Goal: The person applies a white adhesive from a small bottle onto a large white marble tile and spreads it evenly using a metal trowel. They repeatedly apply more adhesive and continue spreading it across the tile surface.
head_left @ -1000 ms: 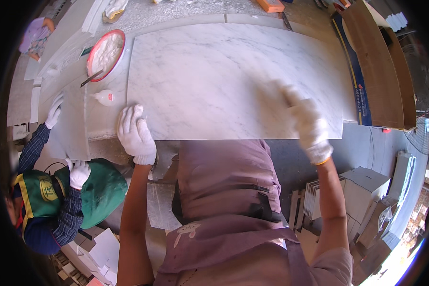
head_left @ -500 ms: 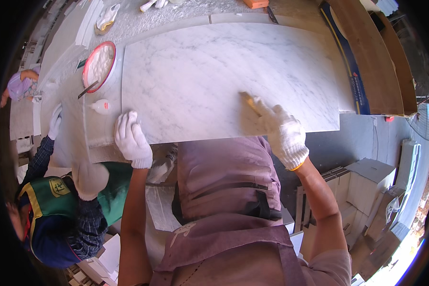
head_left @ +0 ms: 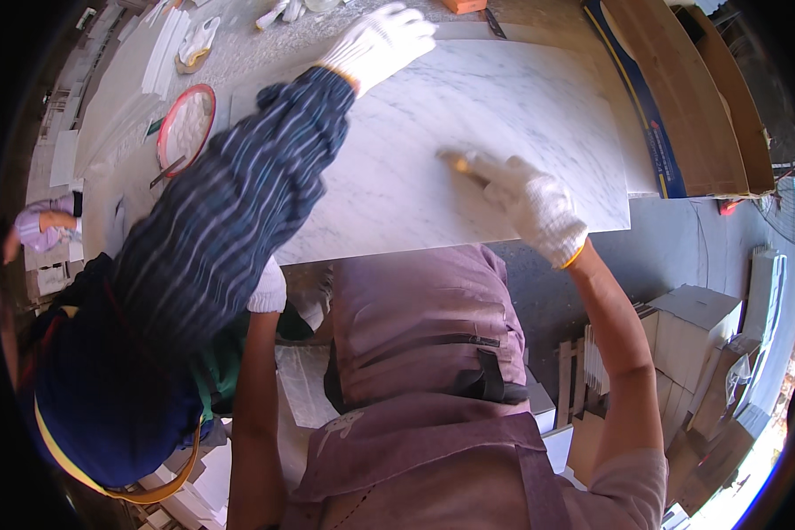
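Note:
A white marble slab [head_left: 539,106] with grey veins lies on the worktable before me. My right hand [head_left: 534,199], in a white knit glove, closes round a small yellowish-brown tool [head_left: 459,164] pressed to the slab; blur hides its exact kind. Only the cuff of my left hand [head_left: 269,290] shows at the slab's near left; its fingers are behind a co-worker's striped sleeve [head_left: 230,194]. That sleeve crosses the slab's left part, and the co-worker's gloved hand [head_left: 382,46] is over its far left edge.
Left of the slab stands a red-rimmed bowl [head_left: 201,87] of white paste, a dark spatula [head_left: 168,170] leaning on it. White gloves [head_left: 197,44] and an orange block [head_left: 465,5] lie farther back. A long cardboard box [head_left: 680,97] borders the right side; stacked cartons [head_left: 693,327] stand below.
The co-worker leaned in from the left and stretched an arm over the slab, covering my left hand and a small white bottle. My right hand shifted slightly to the right, still gripping the tool.

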A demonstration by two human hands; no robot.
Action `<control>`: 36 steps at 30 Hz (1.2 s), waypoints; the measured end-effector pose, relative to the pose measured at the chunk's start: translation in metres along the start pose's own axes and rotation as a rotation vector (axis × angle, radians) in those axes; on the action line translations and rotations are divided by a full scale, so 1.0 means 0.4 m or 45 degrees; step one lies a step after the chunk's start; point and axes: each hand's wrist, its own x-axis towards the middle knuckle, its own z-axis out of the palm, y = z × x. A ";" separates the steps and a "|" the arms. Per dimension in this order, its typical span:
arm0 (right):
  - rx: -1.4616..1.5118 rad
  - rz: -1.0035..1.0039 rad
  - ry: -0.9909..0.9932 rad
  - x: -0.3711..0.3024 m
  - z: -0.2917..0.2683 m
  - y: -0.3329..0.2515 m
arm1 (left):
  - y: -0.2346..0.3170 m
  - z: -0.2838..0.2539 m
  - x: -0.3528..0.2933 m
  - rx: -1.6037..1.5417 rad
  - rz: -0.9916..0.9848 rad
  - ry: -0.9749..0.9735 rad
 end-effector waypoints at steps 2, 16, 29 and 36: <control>0.485 0.186 -0.019 -0.015 0.018 0.003 | -0.011 -0.007 0.009 0.215 -0.070 -0.242; 1.120 0.471 -0.330 -0.333 -0.002 -0.168 | 0.485 -0.131 -0.015 -0.284 1.087 -0.390; 2.105 0.926 -0.228 -0.304 0.052 -0.220 | 0.586 -0.049 0.061 0.122 0.926 -0.261; 2.072 1.009 -0.246 -0.292 0.042 -0.217 | 0.586 -0.138 -0.020 0.247 0.934 -0.360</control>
